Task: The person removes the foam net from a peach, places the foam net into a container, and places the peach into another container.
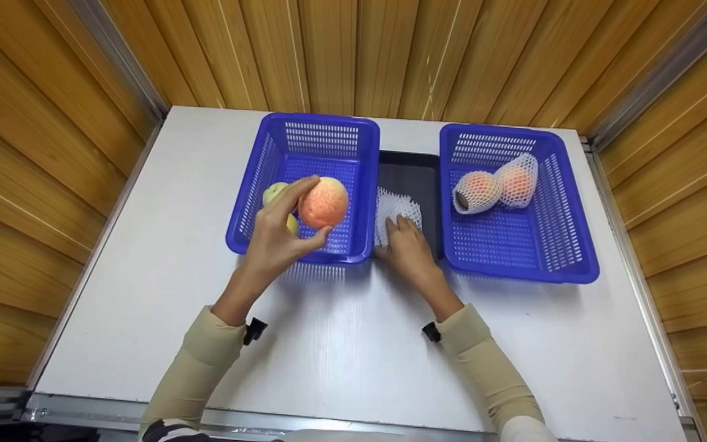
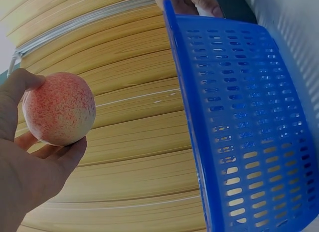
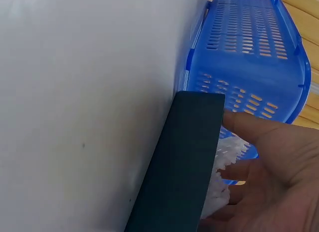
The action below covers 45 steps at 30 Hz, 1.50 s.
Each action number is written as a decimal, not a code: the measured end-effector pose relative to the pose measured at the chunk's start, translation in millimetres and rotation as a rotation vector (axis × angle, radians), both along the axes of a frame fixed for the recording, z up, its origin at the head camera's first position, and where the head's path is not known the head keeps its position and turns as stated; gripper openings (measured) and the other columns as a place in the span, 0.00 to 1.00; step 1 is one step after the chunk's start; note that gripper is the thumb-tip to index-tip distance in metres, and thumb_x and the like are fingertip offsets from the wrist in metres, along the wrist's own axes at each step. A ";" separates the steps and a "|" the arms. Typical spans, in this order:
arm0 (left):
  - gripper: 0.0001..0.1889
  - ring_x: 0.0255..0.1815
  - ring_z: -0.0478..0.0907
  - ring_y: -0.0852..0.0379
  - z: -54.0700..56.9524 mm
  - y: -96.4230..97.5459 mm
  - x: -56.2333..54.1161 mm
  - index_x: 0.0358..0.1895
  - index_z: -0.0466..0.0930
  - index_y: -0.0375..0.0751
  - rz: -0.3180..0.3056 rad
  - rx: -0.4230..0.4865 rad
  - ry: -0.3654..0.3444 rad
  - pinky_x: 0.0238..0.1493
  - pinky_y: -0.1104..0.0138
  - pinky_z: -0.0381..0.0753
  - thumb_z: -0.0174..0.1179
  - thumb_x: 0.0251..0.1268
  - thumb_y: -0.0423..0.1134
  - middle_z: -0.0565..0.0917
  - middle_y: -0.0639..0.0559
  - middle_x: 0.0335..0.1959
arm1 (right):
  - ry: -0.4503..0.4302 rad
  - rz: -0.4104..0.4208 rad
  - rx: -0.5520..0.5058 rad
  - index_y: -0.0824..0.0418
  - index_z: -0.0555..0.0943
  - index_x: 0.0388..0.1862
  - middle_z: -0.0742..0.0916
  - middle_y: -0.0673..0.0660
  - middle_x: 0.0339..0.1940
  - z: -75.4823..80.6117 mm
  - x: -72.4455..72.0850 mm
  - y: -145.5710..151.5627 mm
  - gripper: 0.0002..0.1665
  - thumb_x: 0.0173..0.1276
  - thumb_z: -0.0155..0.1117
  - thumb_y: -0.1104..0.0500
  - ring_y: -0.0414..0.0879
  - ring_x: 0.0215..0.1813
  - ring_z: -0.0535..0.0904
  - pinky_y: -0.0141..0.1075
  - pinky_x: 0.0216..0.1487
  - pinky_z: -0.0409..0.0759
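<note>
My left hand grips a red-and-yellow peach between thumb and fingers, raised above the left blue basket. In the left wrist view the peach shows bare, with fingers curled behind it. Partly hidden under that hand, yellowish-green fruit lies in the basket. My right hand reaches into a black tray, its fingertips on white foam netting. In the right wrist view its thumb is at the tray's edge, apart from the other fingers, beside the netting.
The right blue basket holds two peaches in white foam nets, lying side by side. Between the two baskets sits the black tray, all on a white table. Wood-panelled walls enclose the table at the back and sides.
</note>
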State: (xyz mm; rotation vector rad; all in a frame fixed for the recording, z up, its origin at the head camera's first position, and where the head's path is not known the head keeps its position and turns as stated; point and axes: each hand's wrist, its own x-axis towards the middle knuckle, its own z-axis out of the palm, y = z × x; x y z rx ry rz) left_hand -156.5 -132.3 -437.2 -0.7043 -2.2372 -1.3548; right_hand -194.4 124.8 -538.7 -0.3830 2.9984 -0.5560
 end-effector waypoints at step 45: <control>0.39 0.66 0.75 0.48 9.1 -15.8 -75.4 0.71 0.71 0.41 -0.016 -0.365 -0.293 0.65 0.56 0.79 0.76 0.54 0.41 0.76 0.45 0.68 | 0.009 -0.136 -0.056 0.67 0.49 0.82 0.50 0.72 0.82 10.4 -27.0 4.9 0.50 0.73 0.63 0.52 0.70 0.82 0.41 0.63 0.80 0.43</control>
